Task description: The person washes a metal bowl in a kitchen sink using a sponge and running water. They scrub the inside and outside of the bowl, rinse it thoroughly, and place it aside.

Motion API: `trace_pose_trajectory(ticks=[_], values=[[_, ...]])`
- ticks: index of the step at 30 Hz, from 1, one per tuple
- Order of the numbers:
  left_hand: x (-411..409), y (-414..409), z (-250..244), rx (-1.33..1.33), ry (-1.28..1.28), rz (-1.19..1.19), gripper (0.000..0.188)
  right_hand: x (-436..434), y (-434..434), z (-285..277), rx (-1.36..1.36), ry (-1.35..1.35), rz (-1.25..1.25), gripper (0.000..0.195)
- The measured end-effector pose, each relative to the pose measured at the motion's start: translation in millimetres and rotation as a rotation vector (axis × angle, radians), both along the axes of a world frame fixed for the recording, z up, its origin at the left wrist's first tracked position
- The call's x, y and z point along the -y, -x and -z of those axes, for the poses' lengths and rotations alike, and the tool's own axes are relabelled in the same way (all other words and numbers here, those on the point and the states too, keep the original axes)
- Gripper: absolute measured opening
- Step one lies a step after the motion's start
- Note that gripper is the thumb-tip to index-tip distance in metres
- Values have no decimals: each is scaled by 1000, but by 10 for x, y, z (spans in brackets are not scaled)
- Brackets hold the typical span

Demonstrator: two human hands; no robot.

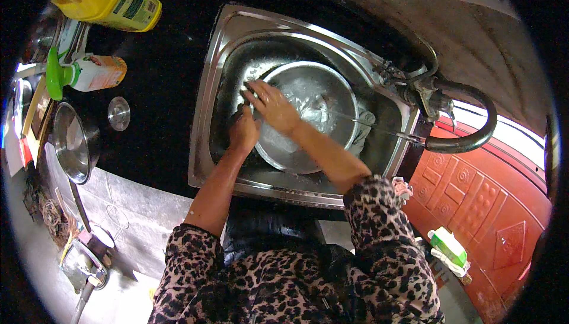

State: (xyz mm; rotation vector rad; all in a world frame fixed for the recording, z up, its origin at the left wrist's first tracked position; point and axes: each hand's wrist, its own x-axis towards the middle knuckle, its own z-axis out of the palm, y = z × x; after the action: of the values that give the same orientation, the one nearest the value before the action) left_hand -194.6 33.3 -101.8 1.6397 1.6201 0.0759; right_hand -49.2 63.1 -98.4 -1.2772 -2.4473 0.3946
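Water runs from the black curved faucet [462, 144] into a round metal basin [306, 170], which stands in the stainless steel sink [202, 146]. My left hand [244, 130] is closed around a small dark thing [243, 101] at the basin's left edge; what it is I cannot tell. Over the basin's left rim reaches my right hand [273, 106], its fingers stretched towards that dark thing; whether they touch it is unclear. A greyish cloth [363, 133] lies in the sink, right of the basin.
On the black counter at left are a yellow jug [106, 1], a white spray bottle with a green head [95, 72], a small clear round dish [119, 113] and a metal bowl [73, 144]. A green and white packet [449, 246] lies at lower right, near a red panel [480, 199].
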Motion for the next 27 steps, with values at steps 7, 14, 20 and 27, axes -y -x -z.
trace_pose_trajectory(ticks=[7,14,20,27], values=[[42,16,77,-101,94,-38,55,14,-701,64,204,9,307,48],[139,-53,143,-176,-16,-7,69,1172,-472,333,171,652,481,41],[154,14,263,-80,26,-87,64,61,108,-341,-250,93,183,38],[267,-12,475,-277,-374,68,64,-734,-254,32,222,266,125,37]])
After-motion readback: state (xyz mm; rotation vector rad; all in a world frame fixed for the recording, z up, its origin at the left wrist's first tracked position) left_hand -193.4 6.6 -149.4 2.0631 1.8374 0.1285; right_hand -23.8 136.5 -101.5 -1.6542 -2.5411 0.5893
